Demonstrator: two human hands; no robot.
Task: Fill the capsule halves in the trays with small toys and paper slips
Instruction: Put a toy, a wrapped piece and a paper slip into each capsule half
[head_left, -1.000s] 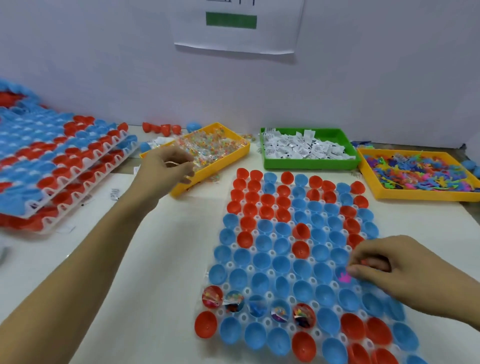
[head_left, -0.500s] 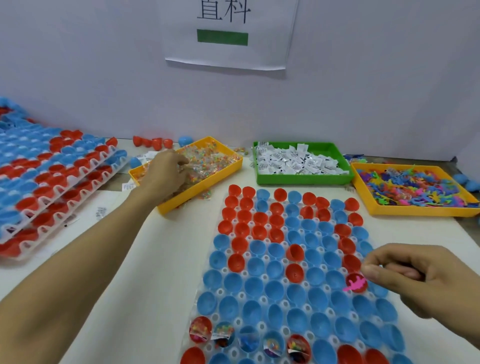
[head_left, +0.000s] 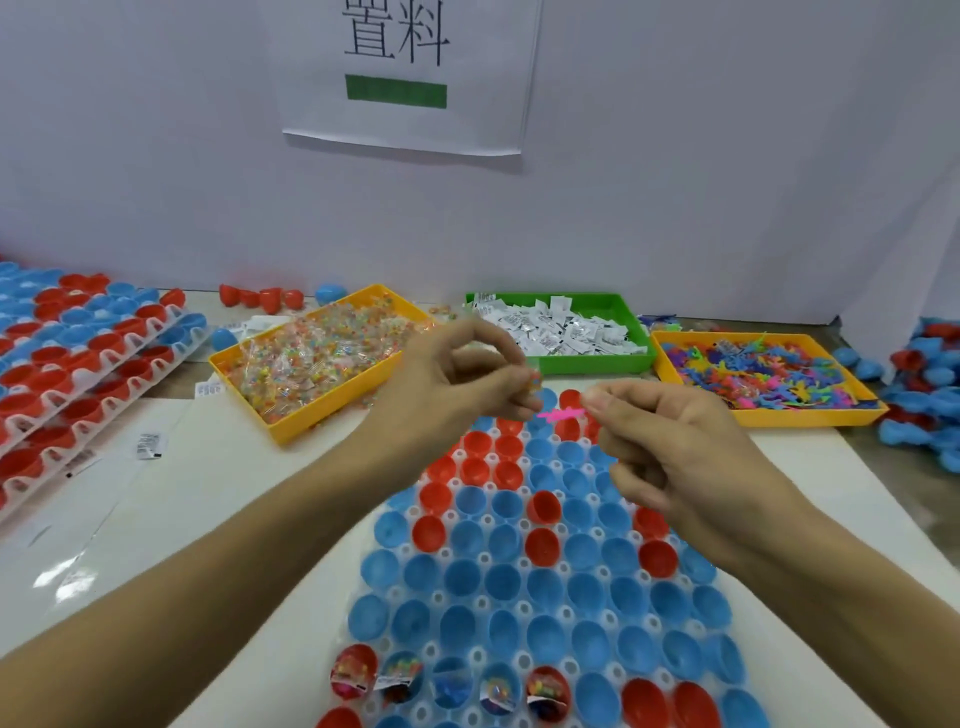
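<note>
A clear tray (head_left: 488, 558) of red and blue capsule halves lies in front of me; several halves in a near row hold small bead packets (head_left: 545, 693). My left hand (head_left: 462, 384) is raised over the tray's far end and pinches a small colourful packet (head_left: 535, 379) at its fingertips. My right hand (head_left: 670, 441) is close beside it, pinching a pink toy figure (head_left: 561, 414) that sticks out toward the left hand. The two hands almost meet.
A yellow bin of bead packets (head_left: 322, 364) sits at the back left, a green bin of paper slips (head_left: 558, 327) in the middle, a yellow bin of coloured toy figures (head_left: 763, 374) at the right. Stacked filled trays (head_left: 78, 364) lie far left; loose capsule halves (head_left: 924, 384) far right.
My left hand left the bead bin and came to the centre with a packet. My right hand lifted from the tray, carrying the pink toy up toward the left hand.
</note>
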